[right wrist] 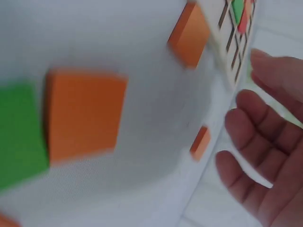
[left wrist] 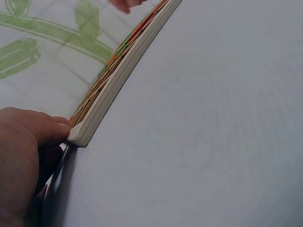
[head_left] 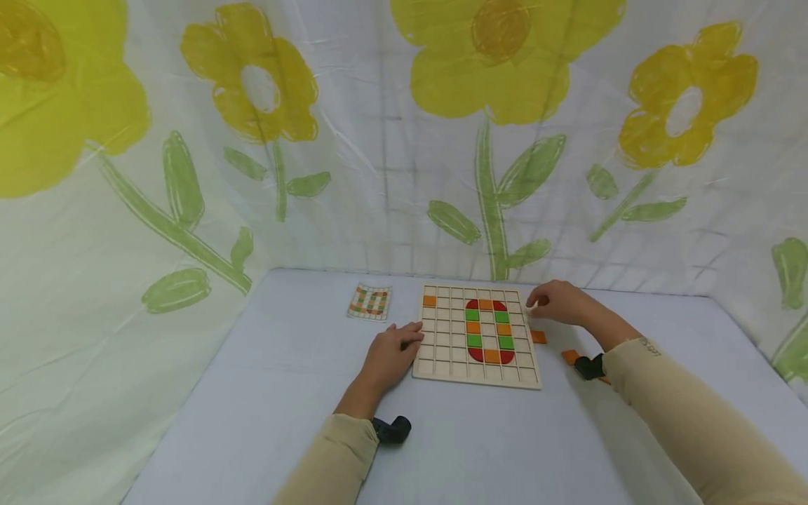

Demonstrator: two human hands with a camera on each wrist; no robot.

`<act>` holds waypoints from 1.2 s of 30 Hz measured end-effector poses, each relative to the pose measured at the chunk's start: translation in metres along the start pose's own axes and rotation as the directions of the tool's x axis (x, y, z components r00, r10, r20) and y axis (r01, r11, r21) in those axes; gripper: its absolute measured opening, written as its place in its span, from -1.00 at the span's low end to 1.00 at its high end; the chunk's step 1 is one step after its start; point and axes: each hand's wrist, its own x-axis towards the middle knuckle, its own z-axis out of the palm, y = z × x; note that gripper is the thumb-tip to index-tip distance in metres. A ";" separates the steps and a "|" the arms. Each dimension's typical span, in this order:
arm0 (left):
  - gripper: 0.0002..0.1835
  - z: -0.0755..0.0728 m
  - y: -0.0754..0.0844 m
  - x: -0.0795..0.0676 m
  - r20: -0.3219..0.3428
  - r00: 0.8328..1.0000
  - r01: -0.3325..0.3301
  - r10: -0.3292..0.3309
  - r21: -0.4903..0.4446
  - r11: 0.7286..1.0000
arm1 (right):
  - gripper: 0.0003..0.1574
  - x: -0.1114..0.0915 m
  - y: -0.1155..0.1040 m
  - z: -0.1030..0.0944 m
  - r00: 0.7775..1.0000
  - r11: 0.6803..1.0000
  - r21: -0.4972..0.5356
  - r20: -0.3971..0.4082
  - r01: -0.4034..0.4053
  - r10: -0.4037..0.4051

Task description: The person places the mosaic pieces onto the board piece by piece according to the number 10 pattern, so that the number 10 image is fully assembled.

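Observation:
A square wooden grid board lies on the table. Red, green and orange pieces form a rounded ring on its right half, and one orange tile sits near its upper left corner. My left hand rests beside the board, its fingertips touching the left edge; the left wrist view shows them at a corner. Over the table past the board's right edge hovers my right hand. In the right wrist view its fingers are loosely bent, thumb apart, with nothing visible between them. Below it lies a small orange tile.
Left of the board lies a patterned card with a coloured grid. Loose orange tiles lie right of the board, partly under the right forearm. A green tile shows close to the right wrist. Behind the table hangs a flower-painted curtain.

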 end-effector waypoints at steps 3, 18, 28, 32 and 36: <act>-0.76 0.001 -0.001 0.000 -0.008 1.000 -0.007 0.007 -0.002 1.000 | -0.80 -0.008 0.014 -0.004 0.993 0.999 -0.012 0.104 -0.053 0.054; -0.75 0.001 0.000 0.001 -0.001 1.000 0.017 -0.017 -0.015 1.000 | -0.57 -0.061 0.029 -0.005 0.898 0.969 -0.083 0.366 -0.231 0.245; -0.75 0.002 -0.002 0.001 -0.005 1.000 0.007 -0.007 -0.013 1.000 | -0.57 -0.061 0.044 0.007 0.938 0.981 -0.026 0.287 -0.194 0.193; -0.75 0.001 -0.001 0.001 0.001 1.000 0.011 -0.011 -0.016 1.000 | -0.64 -0.053 0.045 0.007 0.952 0.984 -0.005 0.250 -0.179 0.175; -0.75 0.000 0.000 0.001 0.006 1.000 0.014 -0.014 -0.017 1.000 | -0.73 -0.048 0.042 0.006 0.956 0.987 -0.002 0.248 -0.164 0.159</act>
